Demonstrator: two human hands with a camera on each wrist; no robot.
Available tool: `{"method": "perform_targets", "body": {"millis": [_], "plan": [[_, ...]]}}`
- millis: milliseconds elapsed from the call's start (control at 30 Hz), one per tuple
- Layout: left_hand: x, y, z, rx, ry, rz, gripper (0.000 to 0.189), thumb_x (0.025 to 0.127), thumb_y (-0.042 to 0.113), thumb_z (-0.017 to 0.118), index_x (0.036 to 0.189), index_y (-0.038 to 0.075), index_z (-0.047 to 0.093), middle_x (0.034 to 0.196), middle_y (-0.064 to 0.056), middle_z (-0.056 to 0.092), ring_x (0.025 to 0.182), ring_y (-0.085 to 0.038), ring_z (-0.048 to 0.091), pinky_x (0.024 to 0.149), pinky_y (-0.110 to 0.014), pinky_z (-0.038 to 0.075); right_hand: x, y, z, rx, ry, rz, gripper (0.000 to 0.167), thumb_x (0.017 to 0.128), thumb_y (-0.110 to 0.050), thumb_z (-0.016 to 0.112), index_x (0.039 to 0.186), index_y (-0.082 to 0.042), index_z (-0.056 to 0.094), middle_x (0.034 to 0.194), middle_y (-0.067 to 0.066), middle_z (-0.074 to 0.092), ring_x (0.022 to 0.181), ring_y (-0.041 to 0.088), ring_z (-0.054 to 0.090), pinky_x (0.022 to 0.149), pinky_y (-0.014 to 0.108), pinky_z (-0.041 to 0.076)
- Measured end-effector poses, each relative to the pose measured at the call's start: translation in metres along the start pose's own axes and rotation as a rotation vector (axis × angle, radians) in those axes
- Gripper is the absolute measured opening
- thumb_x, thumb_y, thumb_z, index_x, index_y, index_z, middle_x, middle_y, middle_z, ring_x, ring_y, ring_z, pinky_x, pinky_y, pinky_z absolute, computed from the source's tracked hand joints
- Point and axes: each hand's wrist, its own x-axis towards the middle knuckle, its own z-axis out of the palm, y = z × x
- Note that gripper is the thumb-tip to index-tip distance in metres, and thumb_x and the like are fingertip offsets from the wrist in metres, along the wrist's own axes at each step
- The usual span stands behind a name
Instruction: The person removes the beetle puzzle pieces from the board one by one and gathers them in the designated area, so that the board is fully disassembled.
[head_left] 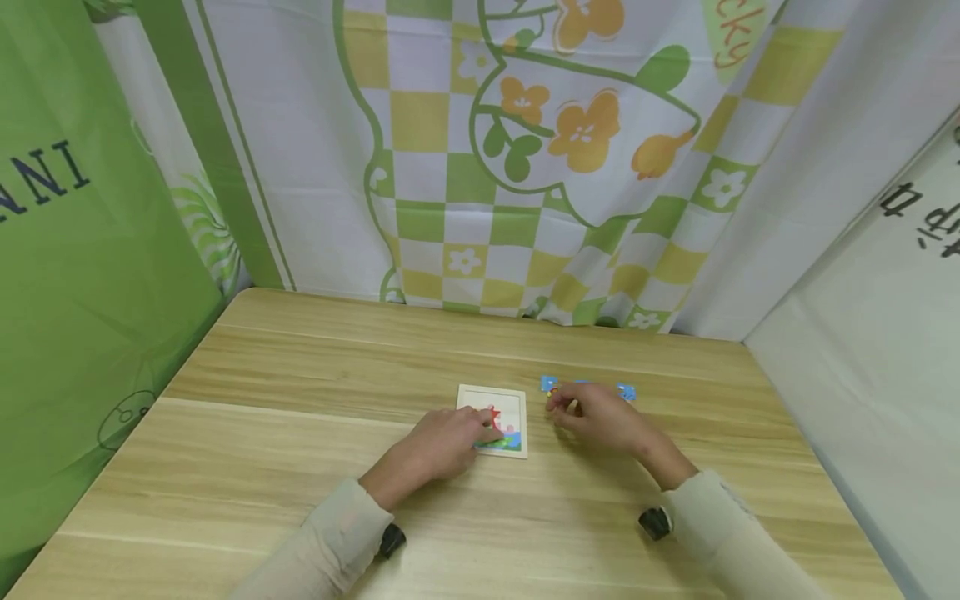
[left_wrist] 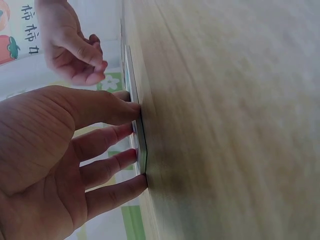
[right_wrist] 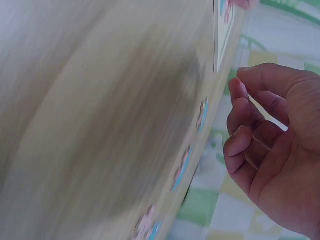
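Note:
A small square puzzle board with a pale frame lies flat on the table. Pieces with red, pink, blue and green parts fill its lower portion. My left hand rests on the board's left side, its fairly straight fingers and thumb touching it; in the left wrist view the board shows edge-on under the fingertips. To the right, my right hand hovers with loosely bent fingers, thumb tip close to the index finger. Nothing shows between them in the right wrist view. Blue puzzle pieces lie just beyond that hand, which partly covers them.
The wooden table carries the board and loose pieces. In the right wrist view, several loose pieces lie in a row along the table. A patterned curtain hangs behind the far edge, with cloth at the right side.

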Motion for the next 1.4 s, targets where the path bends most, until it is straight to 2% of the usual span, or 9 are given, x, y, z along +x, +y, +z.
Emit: {"method": "perform_targets", "body": {"millis": [167,300,500,700,933,1100,1333,1400], "plan": [[0.0,-0.001,0.0,-0.011,-0.015,-0.012,0.049,0.093,0.004,0.065,0.138,0.023,0.069,0.147,-0.001,0.057,0.127,-0.023,0.058,0.091,-0.042,0.056,0.013,-0.012,0.013,0.006,-0.037,-0.056,0.017,0.097,-0.005,0.069,0.114,-0.003,0.073,0.098,0.001,0.07,0.07,0.01,0.06,0.066,0.027,0.054],[-0.001,-0.002,0.0,-0.004,-0.02,-0.006,0.05,0.093,0.004,0.066,0.139,0.024,0.068,0.15,-0.002,0.055,0.129,-0.024,0.057,0.09,-0.042,0.056,0.022,-0.018,0.023,-0.003,-0.055,-0.071,0.023,0.097,-0.007,0.069,0.119,-0.003,0.072,0.098,-0.001,0.069,0.067,0.009,0.058,0.065,0.027,0.052],[-0.001,-0.004,0.002,0.004,-0.029,0.003,0.051,0.096,0.005,0.067,0.142,0.026,0.065,0.151,-0.002,0.053,0.129,-0.024,0.057,0.087,-0.04,0.057,0.03,-0.023,0.033,-0.016,-0.067,-0.083,0.029,0.096,-0.008,0.071,0.125,-0.002,0.07,0.102,0.002,0.07,0.078,0.008,0.061,0.068,0.028,0.053],[-0.003,-0.006,0.002,-0.001,-0.014,0.024,0.048,0.097,0.007,0.069,0.141,0.026,0.066,0.148,-0.001,0.055,0.124,-0.024,0.06,0.086,-0.038,0.058,0.034,-0.024,0.037,-0.037,-0.097,-0.082,0.036,0.095,-0.01,0.074,0.129,0.002,0.067,0.104,0.005,0.065,0.08,0.012,0.054,0.069,0.028,0.05],[-0.005,-0.008,0.001,-0.004,-0.003,0.05,0.044,0.099,0.009,0.068,0.14,0.025,0.067,0.147,-0.002,0.056,0.125,-0.024,0.06,0.089,-0.039,0.057,0.035,-0.027,0.037,-0.048,-0.106,-0.061,0.035,0.095,-0.01,0.074,0.128,-0.001,0.068,0.104,0.004,0.063,0.082,0.015,0.053,0.07,0.029,0.049],[-0.008,-0.011,-0.002,-0.049,-0.019,0.08,0.043,0.101,0.007,0.064,0.142,0.022,0.065,0.149,-0.005,0.055,0.131,-0.025,0.057,0.097,-0.042,0.054,0.035,-0.029,0.037,-0.034,-0.111,-0.037,0.033,0.095,-0.009,0.075,0.127,-0.004,0.07,0.105,0.003,0.063,0.086,0.018,0.054,0.074,0.031,0.049],[-0.009,-0.019,0.002,-0.118,-0.007,0.088,0.041,0.099,0.002,0.065,0.135,0.021,0.071,0.139,-0.004,0.063,0.125,-0.026,0.061,0.101,-0.04,0.051,0.037,-0.029,0.038,-0.01,-0.106,-0.032,0.032,0.094,-0.006,0.074,0.125,-0.003,0.071,0.108,0.004,0.067,0.088,0.018,0.059,0.078,0.032,0.051],[-0.008,-0.021,0.003,-0.125,0.009,0.109,0.038,0.098,0.001,0.066,0.13,0.019,0.074,0.135,-0.001,0.066,0.119,-0.026,0.064,0.099,-0.04,0.052,0.037,-0.028,0.039,-0.003,-0.109,-0.033,0.031,0.094,-0.005,0.074,0.124,-0.002,0.07,0.108,0.004,0.068,0.091,0.018,0.061,0.081,0.033,0.052]]}}
